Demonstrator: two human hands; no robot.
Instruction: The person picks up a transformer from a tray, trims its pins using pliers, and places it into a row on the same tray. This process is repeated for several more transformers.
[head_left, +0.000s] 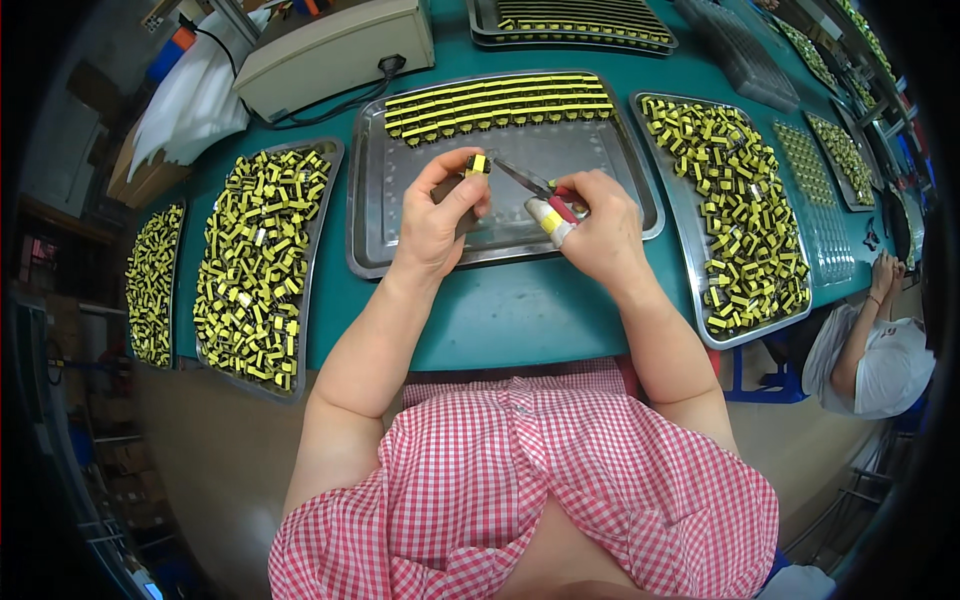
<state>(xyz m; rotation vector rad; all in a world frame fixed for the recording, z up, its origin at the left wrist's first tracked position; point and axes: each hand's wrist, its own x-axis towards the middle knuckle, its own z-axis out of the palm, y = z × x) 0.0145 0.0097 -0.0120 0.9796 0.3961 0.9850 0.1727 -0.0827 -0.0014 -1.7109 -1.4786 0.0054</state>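
Note:
Between the thumb and fingers of my left hand [437,215] is a small yellow-and-black transformer [478,164], held up over the middle tray. My right hand [607,225] is closed round the handles of long-nosed pliers [522,178], one red and one wrapped in white and yellow. The pliers' dark tip points up and left, close to the transformer; whether they touch I cannot tell. Below both hands lies a metal tray [390,225]. Neat rows of transformers [500,103] fill its far part.
Trays heaped with loose transformers stand at left [255,265], far left [155,285] and right [730,210]. Behind are a beige box-shaped device [335,55] with a plugged-in cable and another tray of rows [580,25]. Clear plastic trays [740,55] lie back right. A co-worker [880,360] sits at right.

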